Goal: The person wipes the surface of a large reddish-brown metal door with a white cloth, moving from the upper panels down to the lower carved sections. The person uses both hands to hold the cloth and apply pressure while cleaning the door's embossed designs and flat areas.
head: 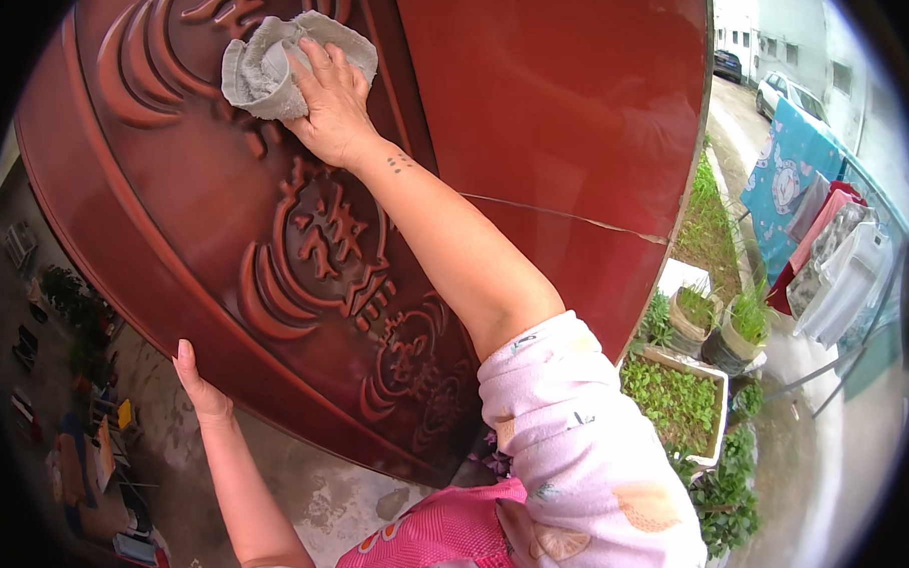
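Note:
A reddish-brown door panel (195, 177) fills the left and middle of the view, carved with raised characters and curved ornaments. My right hand (333, 107) presses a crumpled grey cloth (267, 71) against its upper part, fingers spread over the fabric. Lower left, my left hand (199, 384) is at the panel's outer edge, with the thumb showing in front. Its other fingers are hidden behind the panel, so it appears to hold that edge. To the right of the carved panel is a smooth, glossy red surface (551, 99) crossed by a thin seam.
Potted plants (694, 315) and a planter box of seedlings (668, 404) stand at the right. Laundry (839, 245) hangs on a rack beyond them, near a parked white car (791, 93). Behind the panel's left edge, various items and a yellow object (125, 414) lie around a concrete floor (341, 513).

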A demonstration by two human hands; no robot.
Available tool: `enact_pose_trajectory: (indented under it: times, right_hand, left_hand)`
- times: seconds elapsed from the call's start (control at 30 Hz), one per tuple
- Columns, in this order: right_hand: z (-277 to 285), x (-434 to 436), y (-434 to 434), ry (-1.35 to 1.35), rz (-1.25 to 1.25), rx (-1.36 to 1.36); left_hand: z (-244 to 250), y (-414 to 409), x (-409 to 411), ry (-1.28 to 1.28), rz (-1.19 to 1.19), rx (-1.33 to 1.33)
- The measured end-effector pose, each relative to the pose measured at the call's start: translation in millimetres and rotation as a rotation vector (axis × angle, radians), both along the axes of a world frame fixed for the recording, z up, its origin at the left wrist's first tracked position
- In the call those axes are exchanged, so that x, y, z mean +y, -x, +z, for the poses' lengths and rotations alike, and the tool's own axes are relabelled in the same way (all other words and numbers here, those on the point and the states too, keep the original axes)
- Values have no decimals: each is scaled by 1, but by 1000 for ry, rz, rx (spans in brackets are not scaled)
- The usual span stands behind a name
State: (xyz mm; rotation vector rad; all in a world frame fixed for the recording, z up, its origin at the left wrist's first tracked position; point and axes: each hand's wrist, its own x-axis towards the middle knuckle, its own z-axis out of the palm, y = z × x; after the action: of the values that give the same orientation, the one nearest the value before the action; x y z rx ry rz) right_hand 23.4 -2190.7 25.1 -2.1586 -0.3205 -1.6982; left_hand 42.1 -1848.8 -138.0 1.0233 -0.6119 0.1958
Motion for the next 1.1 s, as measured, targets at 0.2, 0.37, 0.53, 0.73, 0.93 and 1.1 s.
enact_pose_trajectory:
  times: [0.2,0.37,0.53,0.73,0.93,1.1]
  right_hand:
    - [-170,-37,-9,-251,-145,158]
    - [-408,-46,1,-755,48,459]
    - [-435,13,19,-1025,152,526]
    - [-223,7,-3,-759,38,364]
    - [-67,-20,0,-43,46,6]
    - [-122,-62,-30,-215,-46,-88]
  left_hand:
    - [-5,-8,4,16,20,18]
    - [4,-7,-4,14,-5,-4]
    - [6,0,-11,-11,-26,10]
    - [8,11,-4,-32,37,-16]
    - [8,15,-6,-45,64,-54]
    - [12,19,-8,-72,67,-81]
